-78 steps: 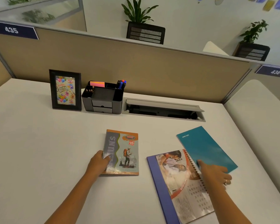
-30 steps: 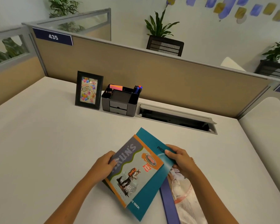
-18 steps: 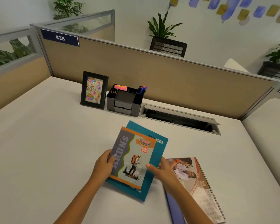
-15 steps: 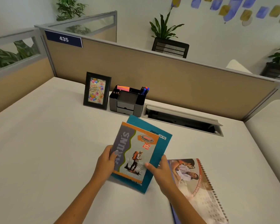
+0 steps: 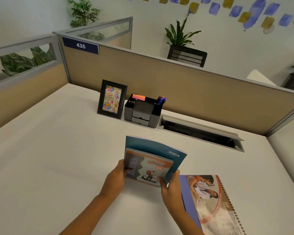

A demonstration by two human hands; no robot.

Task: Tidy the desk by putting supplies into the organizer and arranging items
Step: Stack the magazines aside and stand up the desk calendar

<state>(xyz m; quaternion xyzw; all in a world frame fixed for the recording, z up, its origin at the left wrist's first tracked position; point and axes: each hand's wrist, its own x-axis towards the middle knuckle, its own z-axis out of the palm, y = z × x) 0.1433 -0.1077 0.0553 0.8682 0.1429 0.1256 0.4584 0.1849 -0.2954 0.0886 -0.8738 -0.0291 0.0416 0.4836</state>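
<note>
Two notebooks [image 5: 153,160] between both hands

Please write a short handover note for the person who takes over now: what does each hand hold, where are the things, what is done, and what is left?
Left hand and right hand together hold two books raised off the desk: the small illustrated notebook in front of the teal book.
The spiral calendar lies flat on the desk, right of the hands.
Organizer stands at the back beside the photo frame, with markers and sticky notes inside.
Done: supplies appear to be in the organizer.
Left: set the two books down as a neat pile; arrange the calendar.
</note>
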